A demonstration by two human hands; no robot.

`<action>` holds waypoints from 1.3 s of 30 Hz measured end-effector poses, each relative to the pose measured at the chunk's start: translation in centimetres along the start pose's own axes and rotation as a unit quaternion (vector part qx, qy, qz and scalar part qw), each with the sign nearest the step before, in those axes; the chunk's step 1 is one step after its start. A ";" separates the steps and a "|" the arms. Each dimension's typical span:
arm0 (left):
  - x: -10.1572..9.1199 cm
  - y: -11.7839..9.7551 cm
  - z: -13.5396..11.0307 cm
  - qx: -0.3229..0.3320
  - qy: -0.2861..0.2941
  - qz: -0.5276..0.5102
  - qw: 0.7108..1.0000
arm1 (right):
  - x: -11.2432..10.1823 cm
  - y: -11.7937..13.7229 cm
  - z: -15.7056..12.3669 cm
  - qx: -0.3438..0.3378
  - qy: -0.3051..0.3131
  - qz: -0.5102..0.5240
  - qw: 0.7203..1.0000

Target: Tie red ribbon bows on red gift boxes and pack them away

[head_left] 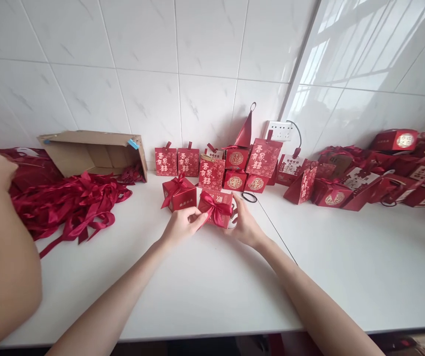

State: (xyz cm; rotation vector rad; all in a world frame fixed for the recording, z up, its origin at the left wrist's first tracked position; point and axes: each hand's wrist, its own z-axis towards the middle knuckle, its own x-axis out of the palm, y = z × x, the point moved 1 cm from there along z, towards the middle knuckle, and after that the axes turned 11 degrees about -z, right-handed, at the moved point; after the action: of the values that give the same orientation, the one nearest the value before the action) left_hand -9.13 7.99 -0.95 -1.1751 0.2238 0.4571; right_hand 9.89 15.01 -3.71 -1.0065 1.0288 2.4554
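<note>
A small red gift box [224, 199] with a dark red ribbon bow [217, 211] on its front sits on the white table between my hands. My left hand [183, 223] pinches the left side of the bow with thumb and forefinger. Around the box's right side my right hand [245, 222] is closed, its fingers partly hidden behind the box. Just left of it stands another red box [185, 194] tied with a bow. Behind these, a red card-shaped box [211, 172] stands upright in front of stacked red boxes [235, 158].
Loose red ribbons [67, 207] spill from a cardboard box [94, 151] at the left. Another person's arm [5, 252] reaches in there. Piled red boxes [394, 168] fill the right side. A black hair tie [248, 198] and a power strip [279, 131] are near the wall.
</note>
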 end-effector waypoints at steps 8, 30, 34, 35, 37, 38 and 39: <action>0.1 0.4 -0.5 -0.099 0.233 -0.045 0.966 | 0.0 -0.4 0.1 -0.033 0.006 -0.017 0.999; 1.2 0.7 0.1 0.006 -0.106 -0.124 0.987 | -0.4 0.6 -0.4 -0.047 0.087 0.064 0.993; 1.3 0.7 -0.1 0.033 -0.090 -0.108 0.990 | -0.4 1.0 -0.7 0.036 0.083 0.154 0.984; 1.4 0.8 -0.1 0.042 -0.093 -0.098 0.990 | -0.3 1.0 -0.7 0.070 0.072 0.156 0.983; 1.4 0.9 0.0 0.057 -0.099 -0.080 0.990 | -0.1 0.8 -0.7 0.120 0.053 0.152 0.980; 1.4 0.9 0.0 0.062 -0.100 -0.075 0.990 | -0.1 0.8 -0.6 0.132 0.047 0.149 0.979; 1.4 1.0 0.1 0.064 -0.099 -0.073 0.990 | -0.1 0.8 -0.5 0.133 0.040 0.140 0.980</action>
State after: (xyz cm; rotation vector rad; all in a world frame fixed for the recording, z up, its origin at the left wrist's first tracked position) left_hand -8.32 8.69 -2.30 -1.0046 -0.0043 0.4212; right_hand 9.80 14.07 -3.49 -0.9325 1.5729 2.4135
